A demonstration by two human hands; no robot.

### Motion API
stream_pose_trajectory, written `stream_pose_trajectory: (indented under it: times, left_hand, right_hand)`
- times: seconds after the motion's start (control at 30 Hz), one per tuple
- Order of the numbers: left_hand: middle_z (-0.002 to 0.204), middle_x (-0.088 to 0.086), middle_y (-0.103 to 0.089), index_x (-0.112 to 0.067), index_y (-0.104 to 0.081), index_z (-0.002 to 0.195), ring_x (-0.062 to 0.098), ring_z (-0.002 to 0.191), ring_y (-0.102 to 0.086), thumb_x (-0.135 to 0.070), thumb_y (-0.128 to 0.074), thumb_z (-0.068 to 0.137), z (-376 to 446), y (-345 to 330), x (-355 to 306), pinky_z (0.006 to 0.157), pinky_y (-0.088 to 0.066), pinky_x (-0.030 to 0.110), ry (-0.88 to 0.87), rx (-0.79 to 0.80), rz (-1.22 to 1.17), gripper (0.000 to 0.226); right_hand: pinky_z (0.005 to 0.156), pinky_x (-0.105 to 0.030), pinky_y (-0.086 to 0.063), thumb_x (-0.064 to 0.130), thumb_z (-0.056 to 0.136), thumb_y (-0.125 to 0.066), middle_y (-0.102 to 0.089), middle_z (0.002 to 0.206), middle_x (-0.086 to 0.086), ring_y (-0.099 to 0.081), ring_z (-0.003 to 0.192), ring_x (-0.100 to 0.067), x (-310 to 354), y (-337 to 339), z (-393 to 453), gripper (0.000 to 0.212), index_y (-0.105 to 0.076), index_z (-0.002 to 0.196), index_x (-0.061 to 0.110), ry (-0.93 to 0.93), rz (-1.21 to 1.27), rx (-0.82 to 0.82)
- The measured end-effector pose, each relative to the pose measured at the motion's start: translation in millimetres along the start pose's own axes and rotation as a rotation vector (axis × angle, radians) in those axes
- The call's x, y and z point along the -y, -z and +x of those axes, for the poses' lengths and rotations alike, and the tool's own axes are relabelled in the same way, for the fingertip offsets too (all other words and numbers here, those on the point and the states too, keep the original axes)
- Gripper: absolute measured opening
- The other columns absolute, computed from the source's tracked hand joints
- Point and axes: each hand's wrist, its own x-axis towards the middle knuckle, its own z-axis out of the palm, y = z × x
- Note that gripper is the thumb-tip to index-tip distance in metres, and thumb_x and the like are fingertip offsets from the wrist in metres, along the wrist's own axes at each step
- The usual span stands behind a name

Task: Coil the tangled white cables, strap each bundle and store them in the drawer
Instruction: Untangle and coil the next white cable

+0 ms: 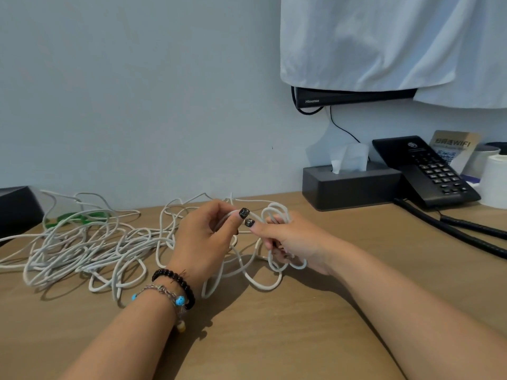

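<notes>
Small coil (277,215) held in right hand (290,242), fingers curled round its loops. Left hand (203,237) just beside it, pinching the cord that feeds in. Loose cord running left, away from both hands, into a big white tangle (82,250) (messy, many loops) on the desk (274,338).

Matt wood-grain worktop (274,338). Smooth white rubbery cables (82,248), faintly sheened. Satin black plastic telephone (428,171); matt dark grey plastic tissue box (351,187), thin soft paper tissue (351,157). Creased white cloth (384,42) over glossy black plastic screen (354,96). Polished dark bead bracelet (175,281).
</notes>
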Motion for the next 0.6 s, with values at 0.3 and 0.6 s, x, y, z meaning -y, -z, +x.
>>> stream_pose_trajectory:
  times: [0.3,0.6]
  left_hand:
    - [0.053,-0.016,-0.055,-0.017,-0.068,0.089,-0.003,0.048,-0.048,-0.024,-0.058,0.096,3,2,-4,0.049,-0.038,0.011,0.049,-0.009,-0.04,0.014]
    - [0.063,-0.005,-0.061,-0.019,-0.067,0.084,0.007,0.059,-0.055,-0.024,-0.062,0.094,-2,2,-8,0.054,-0.046,0.018,0.045,0.045,-0.022,0.012]
  right_hand:
    - [0.045,-0.025,-0.045,0.034,0.101,-0.046,-0.056,0.061,-0.005,-0.05,0.044,-0.015,-2,6,3,0.042,-0.052,0.067,0.01,0.029,0.466,-0.084]
    - [0.04,-0.022,-0.023,0.042,0.099,-0.048,-0.034,0.053,0.001,-0.026,0.043,-0.011,0,25,5,0.04,-0.053,0.075,0.01,0.132,0.717,-0.418]
